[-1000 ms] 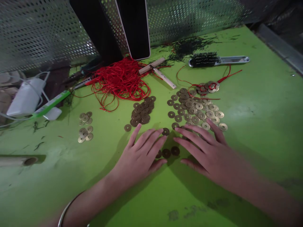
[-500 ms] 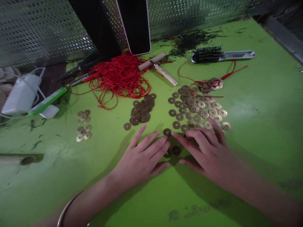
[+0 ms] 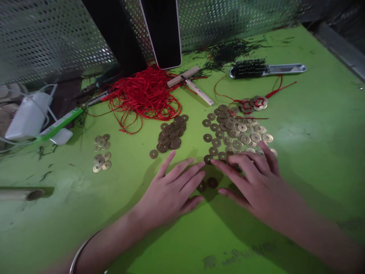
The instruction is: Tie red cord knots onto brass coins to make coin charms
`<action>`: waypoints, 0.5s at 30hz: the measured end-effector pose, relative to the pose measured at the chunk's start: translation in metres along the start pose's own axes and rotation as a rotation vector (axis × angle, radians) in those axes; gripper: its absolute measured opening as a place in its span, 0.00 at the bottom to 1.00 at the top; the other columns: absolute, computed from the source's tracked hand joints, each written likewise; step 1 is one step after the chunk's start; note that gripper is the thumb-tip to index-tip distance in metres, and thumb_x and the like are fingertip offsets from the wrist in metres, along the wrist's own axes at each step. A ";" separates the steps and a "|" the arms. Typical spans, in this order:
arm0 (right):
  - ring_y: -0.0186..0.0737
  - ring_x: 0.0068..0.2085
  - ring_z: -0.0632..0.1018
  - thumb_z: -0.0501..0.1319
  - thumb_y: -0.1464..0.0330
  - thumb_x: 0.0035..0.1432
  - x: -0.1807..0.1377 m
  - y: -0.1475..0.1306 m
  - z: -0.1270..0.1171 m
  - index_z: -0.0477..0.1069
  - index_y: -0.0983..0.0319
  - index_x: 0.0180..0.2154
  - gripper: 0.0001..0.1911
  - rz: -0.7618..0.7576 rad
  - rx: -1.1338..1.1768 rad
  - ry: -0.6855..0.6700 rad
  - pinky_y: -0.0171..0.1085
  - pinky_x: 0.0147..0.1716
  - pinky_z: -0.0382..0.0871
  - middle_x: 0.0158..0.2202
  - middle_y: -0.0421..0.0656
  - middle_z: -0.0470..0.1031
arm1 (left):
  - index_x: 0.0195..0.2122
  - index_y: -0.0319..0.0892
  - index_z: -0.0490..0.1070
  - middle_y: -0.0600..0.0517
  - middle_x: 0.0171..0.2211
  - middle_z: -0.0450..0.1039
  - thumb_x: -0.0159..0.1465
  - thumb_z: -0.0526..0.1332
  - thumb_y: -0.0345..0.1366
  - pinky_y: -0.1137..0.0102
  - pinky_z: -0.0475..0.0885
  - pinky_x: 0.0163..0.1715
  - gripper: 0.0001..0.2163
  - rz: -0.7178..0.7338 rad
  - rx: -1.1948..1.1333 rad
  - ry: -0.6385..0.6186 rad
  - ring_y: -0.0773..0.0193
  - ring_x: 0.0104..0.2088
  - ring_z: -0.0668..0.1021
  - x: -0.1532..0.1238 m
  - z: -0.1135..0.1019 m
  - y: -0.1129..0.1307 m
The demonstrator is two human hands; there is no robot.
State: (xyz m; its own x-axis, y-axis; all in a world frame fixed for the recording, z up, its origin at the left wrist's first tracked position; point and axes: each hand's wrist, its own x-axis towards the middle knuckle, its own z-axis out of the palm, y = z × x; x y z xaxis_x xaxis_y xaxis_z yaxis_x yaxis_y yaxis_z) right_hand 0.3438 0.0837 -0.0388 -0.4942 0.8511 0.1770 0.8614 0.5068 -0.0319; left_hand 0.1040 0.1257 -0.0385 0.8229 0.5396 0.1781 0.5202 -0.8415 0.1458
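Both my hands are flat and open, holding nothing. The two dark coins sit right between them: at 3 o'clock off my left hand, 9 o'clock off my right hand. Left fingertips are closer, nearly touching.

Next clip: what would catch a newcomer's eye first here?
Two bare hands lie flat on the green table, the left hand and right hand framing a few dark coins. Beyond the right hand's fingers spreads a wide scatter of brass coins. Further back, a bright tangle of red cord lies before a dark screen.
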 end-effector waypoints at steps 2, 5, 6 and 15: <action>0.54 0.46 0.73 0.45 0.56 0.67 0.000 0.003 -0.001 0.72 0.64 0.52 0.26 0.039 -0.021 0.002 0.68 0.59 0.49 0.42 0.51 0.71 | 0.55 0.41 0.65 0.50 0.57 0.68 0.70 0.48 0.45 0.51 0.42 0.67 0.19 -0.043 0.068 -0.007 0.58 0.60 0.67 0.005 -0.003 -0.008; 0.56 0.46 0.74 0.43 0.57 0.67 0.001 0.005 0.000 0.69 0.64 0.55 0.27 0.036 -0.048 0.019 0.71 0.57 0.52 0.43 0.53 0.72 | 0.58 0.37 0.63 0.44 0.61 0.63 0.70 0.45 0.46 0.44 0.50 0.64 0.22 -0.157 0.169 -0.072 0.52 0.61 0.64 0.017 -0.010 -0.022; 0.57 0.48 0.74 0.42 0.57 0.68 0.002 0.004 0.001 0.67 0.64 0.57 0.27 0.011 -0.051 0.027 0.71 0.56 0.54 0.45 0.54 0.72 | 0.59 0.37 0.61 0.43 0.62 0.60 0.70 0.44 0.47 0.44 0.50 0.64 0.24 -0.185 0.188 -0.098 0.51 0.63 0.62 0.022 -0.011 -0.026; 0.55 0.65 0.55 0.42 0.43 0.61 0.002 0.005 0.013 0.40 0.68 0.67 0.45 -0.149 0.042 -0.130 0.61 0.56 0.63 0.67 0.51 0.50 | 0.63 0.36 0.55 0.42 0.65 0.54 0.70 0.41 0.51 0.46 0.41 0.66 0.28 -0.224 0.231 -0.174 0.51 0.66 0.56 0.054 0.000 -0.047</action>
State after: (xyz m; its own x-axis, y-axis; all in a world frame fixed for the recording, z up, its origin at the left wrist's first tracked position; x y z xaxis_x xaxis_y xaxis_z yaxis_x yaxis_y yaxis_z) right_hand 0.3457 0.0895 -0.0513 -0.6289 0.7756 0.0544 0.7736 0.6312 -0.0559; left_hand 0.1241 0.1938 -0.0362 0.6988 0.7153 -0.0041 0.7136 -0.6976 -0.0652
